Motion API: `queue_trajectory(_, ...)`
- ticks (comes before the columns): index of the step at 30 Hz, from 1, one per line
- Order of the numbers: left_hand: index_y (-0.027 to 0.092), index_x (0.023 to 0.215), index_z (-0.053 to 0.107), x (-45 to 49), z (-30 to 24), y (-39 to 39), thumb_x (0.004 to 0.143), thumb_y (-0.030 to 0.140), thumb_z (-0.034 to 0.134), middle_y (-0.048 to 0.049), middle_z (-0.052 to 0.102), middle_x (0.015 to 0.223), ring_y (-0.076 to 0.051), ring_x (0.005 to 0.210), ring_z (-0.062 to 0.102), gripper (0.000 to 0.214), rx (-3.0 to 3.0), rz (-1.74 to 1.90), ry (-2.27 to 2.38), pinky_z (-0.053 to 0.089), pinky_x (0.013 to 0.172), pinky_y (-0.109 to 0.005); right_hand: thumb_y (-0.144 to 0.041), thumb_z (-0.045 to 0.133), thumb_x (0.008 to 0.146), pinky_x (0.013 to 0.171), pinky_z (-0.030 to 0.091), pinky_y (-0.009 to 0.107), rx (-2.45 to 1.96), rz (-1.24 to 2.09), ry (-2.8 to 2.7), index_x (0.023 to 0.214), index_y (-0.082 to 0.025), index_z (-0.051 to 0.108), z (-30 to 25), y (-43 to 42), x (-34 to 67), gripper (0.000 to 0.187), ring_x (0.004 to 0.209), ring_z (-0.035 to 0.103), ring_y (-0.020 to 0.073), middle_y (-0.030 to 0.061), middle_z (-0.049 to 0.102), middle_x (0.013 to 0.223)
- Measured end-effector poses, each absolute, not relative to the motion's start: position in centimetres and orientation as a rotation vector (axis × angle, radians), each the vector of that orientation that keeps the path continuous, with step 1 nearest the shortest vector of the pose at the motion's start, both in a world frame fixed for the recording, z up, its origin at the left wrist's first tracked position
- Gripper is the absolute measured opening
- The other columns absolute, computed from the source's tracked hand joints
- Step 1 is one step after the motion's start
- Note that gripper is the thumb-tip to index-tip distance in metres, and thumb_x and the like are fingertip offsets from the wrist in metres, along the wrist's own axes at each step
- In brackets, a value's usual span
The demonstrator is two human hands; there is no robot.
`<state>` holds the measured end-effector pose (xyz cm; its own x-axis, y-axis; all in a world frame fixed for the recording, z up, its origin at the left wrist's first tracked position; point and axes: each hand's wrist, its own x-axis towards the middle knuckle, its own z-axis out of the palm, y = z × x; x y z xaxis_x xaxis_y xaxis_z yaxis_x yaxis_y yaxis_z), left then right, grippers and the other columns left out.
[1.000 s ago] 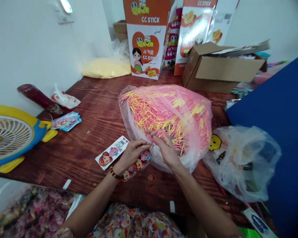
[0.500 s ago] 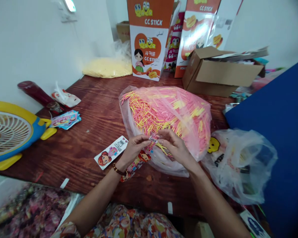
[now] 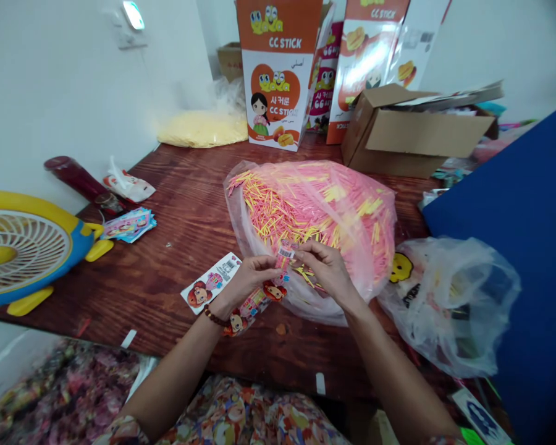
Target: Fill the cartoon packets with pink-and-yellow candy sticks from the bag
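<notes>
My left hand (image 3: 254,278) is closed on a long, narrow printed packet (image 3: 277,290) with cartoon girls and a barcode at its upper end. The packet slants down under my left wrist. Beside the barcode, my right hand (image 3: 327,269) pinches the packet's upper edge between thumb and fingertips. Both hands are over the near side of a large clear bag (image 3: 370,204), open on its left and full of thin pink and yellow sticks (image 3: 271,213). A few yellow sticks lie under my right fingers. Left of my left hand, a flat white cartoon card (image 3: 208,284) rests on the table.
A yellow and blue fan (image 3: 23,247), a dark red bottle (image 3: 76,179), a tissue pack (image 3: 128,185) and small sachets (image 3: 130,224) are at left. Cartons (image 3: 280,80) and an open brown box (image 3: 417,136) stand behind. A plastic bag (image 3: 463,309) and blue panel (image 3: 514,216) are right.
My hands have moved slightly apart. My left hand grips lower on the packet, so the barcode end shows upright, and my right fingers have shifted to its right edge.
</notes>
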<state>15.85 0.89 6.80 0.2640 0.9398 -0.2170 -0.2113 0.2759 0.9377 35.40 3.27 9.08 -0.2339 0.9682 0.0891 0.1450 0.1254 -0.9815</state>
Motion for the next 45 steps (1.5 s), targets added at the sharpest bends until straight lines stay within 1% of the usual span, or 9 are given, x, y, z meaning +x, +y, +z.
queue_trajectory(5, 0.013, 0.076, 0.068, 16.1, 6.9, 0.5, 0.064, 0.035, 0.086, 0.0017, 0.066, 0.068, -0.009, 0.058, 0.056, 0.031, 0.927, 0.976, 1.0, 0.044, 0.061, -0.022, -0.041, 0.07, 0.078, 0.058, 0.048, 0.025, -1.075, 1.443, -1.366, 0.085, -0.02, 0.066, 8.2, 3.4, 35.0, 0.022, 0.064, 0.061, 0.013, -0.0013, 0.067, 0.074)
queue_trajectory(8, 0.013, 0.073, 0.068, 16.4, 6.6, 0.3, 0.065, 0.039, 0.084, 0.0019, 0.064, 0.063, -0.009, 0.056, 0.053, 0.032, 0.965, 0.981, 1.049, 0.042, 0.058, -0.022, -0.045, 0.075, 0.073, 0.054, 0.047, 0.022, -1.053, 1.514, -1.394, 0.078, -0.02, 0.063, 7.6, 3.6, 34.5, 0.028, 0.063, 0.058, 0.0118, -0.0032, 0.062, 0.071)
queue_trajectory(17, 0.014, 0.082, 0.071, 15.8, 4.9, -0.6, 0.062, 0.037, 0.086, -0.0008, 0.07, 0.073, -0.011, 0.061, 0.058, 0.034, 0.901, 0.995, 1.073, 0.047, 0.063, -0.025, -0.042, 0.071, 0.075, 0.051, 0.041, 0.024, -1.14, 1.387, -1.416, 0.062, -0.02, 0.056, 5.1, 3.2, 32.8, 0.029, 0.055, 0.049, 0.0109, -0.0043, 0.054, 0.059)
queue_trajectory(22, 0.013, 0.078, 0.07, 15.5, 4.2, -0.9, 0.061, 0.035, 0.086, 0.0009, 0.068, 0.068, -0.01, 0.059, 0.057, 0.031, 0.881, 1.014, 1.118, 0.046, 0.06, -0.022, -0.042, 0.065, 0.079, 0.055, 0.044, 0.023, -1.153, 1.487, -1.475, 0.082, -0.019, 0.066, 5.1, 3.6, 34.4, 0.024, 0.064, 0.061, 0.0134, -0.0005, 0.065, 0.074)
queue_trajectory(25, 0.013, 0.079, 0.072, 14.9, 4.1, -1.2, 0.062, 0.034, 0.086, -0.0012, 0.071, 0.072, -0.011, 0.061, 0.059, 0.03, 0.857, 0.993, 1.131, 0.048, 0.061, -0.023, -0.04, 0.06, 0.083, 0.056, 0.042, 0.023, -1.241, 1.386, -1.538, 0.089, -0.019, 0.068, 5.2, 3.8, 36.8, 0.023, 0.066, 0.061, 0.0134, 0.0002, 0.066, 0.078)
queue_trajectory(29, 0.014, 0.085, 0.075, 13.7, 3.8, -1.7, 0.063, 0.033, 0.086, -0.0034, 0.075, 0.082, -0.013, 0.066, 0.063, 0.031, 0.817, 0.957, 1.152, 0.052, 0.064, -0.025, -0.026, 0.059, 0.081, 0.055, 0.036, 0.023, -1.31, 1.283, -1.963, 0.073, -0.018, 0.067, 4.9, 2.9, 40.1, 0.014, 0.056, 0.052, 0.0115, -0.0034, 0.059, 0.06)
queue_trajectory(32, 0.015, 0.086, 0.076, 13.1, 3.5, -2.0, 0.063, 0.033, 0.087, -0.0025, 0.075, 0.081, -0.013, 0.065, 0.064, 0.031, 0.818, 0.949, 1.152, 0.052, 0.063, -0.024, -0.019, 0.059, 0.079, 0.058, 0.034, 0.023, -1.362, 1.173, -2.263, 0.073, -0.018, 0.069, 4.8, 2.0, 41.2, 0.011, 0.061, 0.053, 0.012, -0.0021, 0.063, 0.066)
queue_trajectory(37, 0.015, 0.088, 0.073, 13.4, 3.5, -2.1, 0.067, 0.032, 0.085, -0.0004, 0.072, 0.077, -0.011, 0.061, 0.062, 0.029, 0.828, 0.913, 1.141, 0.05, 0.06, -0.021, -0.02, 0.052, 0.087, 0.061, 0.032, 0.023, -1.666, 0.863, -2.3, 0.079, -0.017, 0.069, 5.3, 2.7, 41.1, 0.019, 0.068, 0.056, 0.0133, 0.002, 0.067, 0.075)
queue_trajectory(45, 0.015, 0.085, 0.071, 14.0, 4.3, -2.0, 0.065, 0.031, 0.085, 0.0003, 0.071, 0.077, -0.01, 0.062, 0.06, 0.03, 0.861, 0.93, 1.108, 0.049, 0.063, -0.022, -0.022, 0.052, 0.088, 0.058, 0.026, 0.024, -1.902, 0.813, -2.473, 0.082, -0.019, 0.065, 4.3, 3.7, 38.5, 0.014, 0.071, 0.059, 0.0143, 0.0039, 0.069, 0.082)
